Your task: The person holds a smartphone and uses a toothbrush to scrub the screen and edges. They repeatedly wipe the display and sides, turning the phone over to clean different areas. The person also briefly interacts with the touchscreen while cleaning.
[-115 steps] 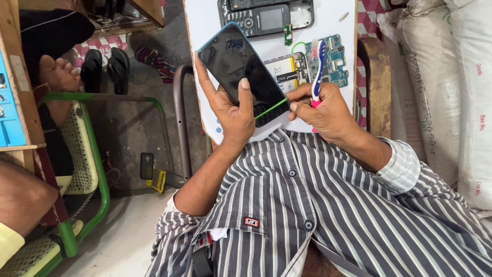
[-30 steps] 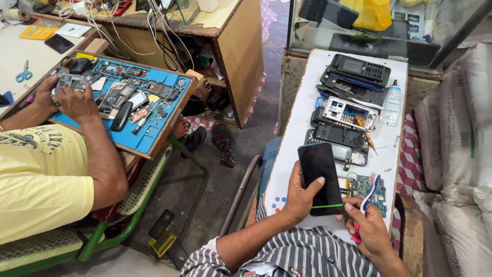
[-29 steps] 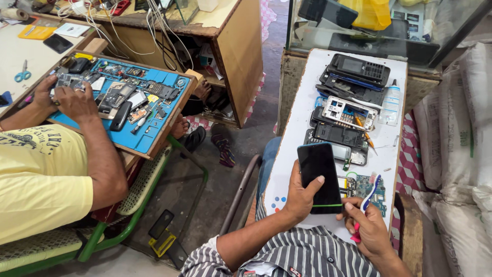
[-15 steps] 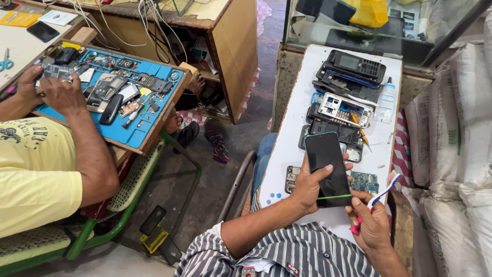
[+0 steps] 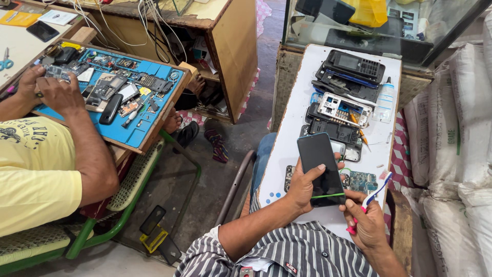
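My left hand [image 5: 306, 185] holds a black smartphone [image 5: 320, 163] screen up over the white board [image 5: 294, 133] on my lap, thumb resting on the glass. A thin green strip crosses the phone's lower end. My right hand [image 5: 365, 223] grips a toothbrush [image 5: 373, 196] with a blue-and-white head and pink handle, and its fingertips touch the phone's bottom corner. A green circuit board [image 5: 363, 180] lies on the board just right of the phone.
Several opened phones and keypads [image 5: 352, 69] and a small white bottle [image 5: 385, 102] lie farther up the board. At left, a person in a yellow shirt [image 5: 36, 174] works over a blue mat [image 5: 130, 97] of phone parts. White sacks [image 5: 469, 128] stand at right.
The view tilted up from my lap and now shows the room and the co-worker. My left hand kept the phone, now held flatter over the board. The right hand still holds the toothbrush.
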